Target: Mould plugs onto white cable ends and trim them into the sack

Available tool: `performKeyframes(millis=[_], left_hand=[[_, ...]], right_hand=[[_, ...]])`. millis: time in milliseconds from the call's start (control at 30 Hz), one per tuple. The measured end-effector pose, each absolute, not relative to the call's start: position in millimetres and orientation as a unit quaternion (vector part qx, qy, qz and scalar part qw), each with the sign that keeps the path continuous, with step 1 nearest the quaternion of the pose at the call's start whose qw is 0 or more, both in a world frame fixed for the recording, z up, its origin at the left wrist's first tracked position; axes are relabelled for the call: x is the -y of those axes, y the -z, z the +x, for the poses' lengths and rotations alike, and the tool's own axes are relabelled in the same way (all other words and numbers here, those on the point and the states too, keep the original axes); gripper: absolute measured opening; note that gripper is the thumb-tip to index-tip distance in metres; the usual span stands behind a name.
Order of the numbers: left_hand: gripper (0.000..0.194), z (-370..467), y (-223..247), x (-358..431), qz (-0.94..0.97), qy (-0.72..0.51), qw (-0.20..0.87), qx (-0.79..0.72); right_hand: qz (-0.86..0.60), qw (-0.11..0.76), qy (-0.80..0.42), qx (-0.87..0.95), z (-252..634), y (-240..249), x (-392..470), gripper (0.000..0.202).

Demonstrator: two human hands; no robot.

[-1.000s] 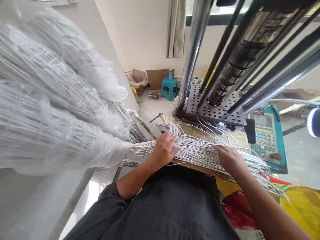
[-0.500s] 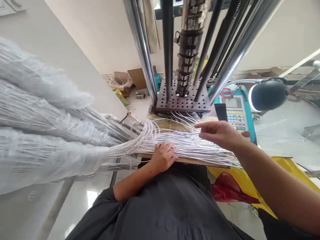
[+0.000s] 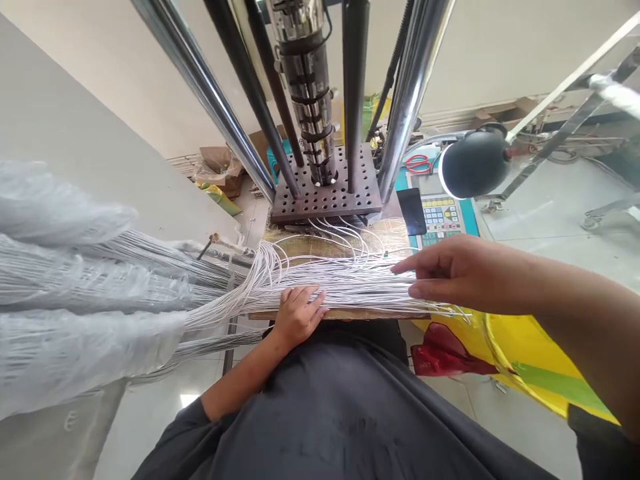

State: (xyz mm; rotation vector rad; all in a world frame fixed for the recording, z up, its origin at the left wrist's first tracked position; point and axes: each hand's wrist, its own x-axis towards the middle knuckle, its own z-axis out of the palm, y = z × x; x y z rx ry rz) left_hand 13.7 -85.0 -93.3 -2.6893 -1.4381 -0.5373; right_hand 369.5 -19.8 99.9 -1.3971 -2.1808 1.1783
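Observation:
A wide layer of thin white wires (image 3: pixel 345 287) lies across a wooden board. On the near edge of this layer rests my left hand (image 3: pixel 299 313), its fingers stretched over the strands and not wrapped round them. Over the right part of the wires is my right hand (image 3: pixel 450 270), index finger pointing left, thumb apart from it, the other fingers curled. Nothing shows between finger and thumb; whether a fingertip touches a strand I cannot tell. Several wires loop up from the layer toward the underside of a perforated metal plate (image 3: pixel 325 208).
Steel columns (image 3: pixel 415 93) and dark rods rise from the plate. Plastic-wrapped wire bundles (image 3: pixel 90 347) hang at left. To the right are a keypad machine (image 3: pixel 443 217), a phone-like dark slab (image 3: pixel 412 211), red-handled tool (image 3: pixel 419 164) and lamp (image 3: pixel 475 163). Yellow sacking (image 3: pixel 530 347) and a red bag (image 3: pixel 445 353) sit below.
The whole view has shifted, so the plate and wires appear further left. My right hand has drawn back toward the right end of the wires; my left hand stays on them.

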Motion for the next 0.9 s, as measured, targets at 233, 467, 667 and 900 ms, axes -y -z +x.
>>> performKeyframes(millis=[233, 467, 667, 900], left_hand=[[0.029, 12.2, 94.9, 84.2, -0.872, 0.17, 0.023, 0.458], [0.029, 13.0, 94.9, 84.6, -0.87, 0.178, 0.016, 0.459], [0.029, 13.2, 97.2, 83.9, -0.871, 0.189, 0.033, 0.452], [0.028, 14.2, 97.5, 83.9, -0.874, 0.202, 0.043, 0.441]], right_hand=[[-0.399, 0.177, -0.426, 0.793, 348.5, -143.2, 17.7, 0.032], [-0.427, 0.054, -0.526, 0.733, 405.1, -80.4, 19.1, 0.042], [-0.5, 0.058, -0.369, 0.781, 412.1, -63.7, 25.6, 0.025], [-0.478, 0.171, -0.298, 0.809, 387.4, -87.7, 40.4, 0.024]])
